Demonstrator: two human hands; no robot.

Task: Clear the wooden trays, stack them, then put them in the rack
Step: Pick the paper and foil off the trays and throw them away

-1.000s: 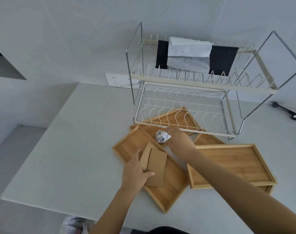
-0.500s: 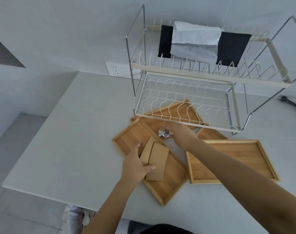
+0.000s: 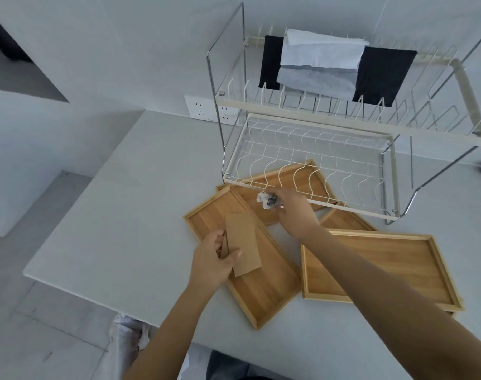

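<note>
— Raised since a moment ago: brown cardboard pieces [image 3: 243, 244], pinched in the left hand [image 3: 212, 263] over a wooden tray [image 3: 264, 292].

— Right hand [image 3: 295, 209] grips crumpled foil [image 3: 266, 200] beside the wire rack [image 3: 310, 171] on a smooth white counter [image 3: 124, 215].

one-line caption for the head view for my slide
Left hand lifts brown card while right hand grips crumpled wad off wooden trays.

- White countertop [image 3: 129, 204] against a pale grey wall [image 3: 124, 50].
- White double socket plate [image 3: 203, 112] on the wall just above the countertop's back edge.
- Grey tiled floor [image 3: 28, 333] below the countertop's left side.
</note>
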